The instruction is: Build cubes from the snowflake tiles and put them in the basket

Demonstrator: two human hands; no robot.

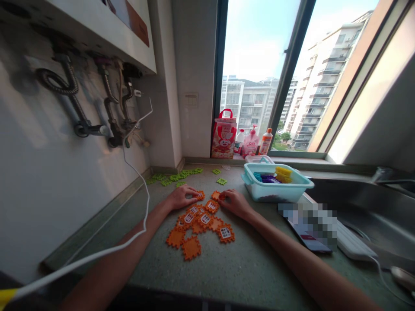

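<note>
My left hand has its fingertips closed on an orange interlocking tile with toothed edges. Across a small gap, my right hand pinches the edge of a second orange tile. Between my forearms lies a loose, overlapping pile of orange tiles, several of them with white window-like grids, such as the windowed tile at its right. A plain tile sits at the pile's near end. Beyond my hands are green tiles, some grouped along the wall and a single one apart.
A light-blue tub holds yellow, purple and blue pieces at the right. Near it lie a phone and a white power strip, beside the sink. A white cable hangs across my left forearm. Bottles and a red bag line the windowsill.
</note>
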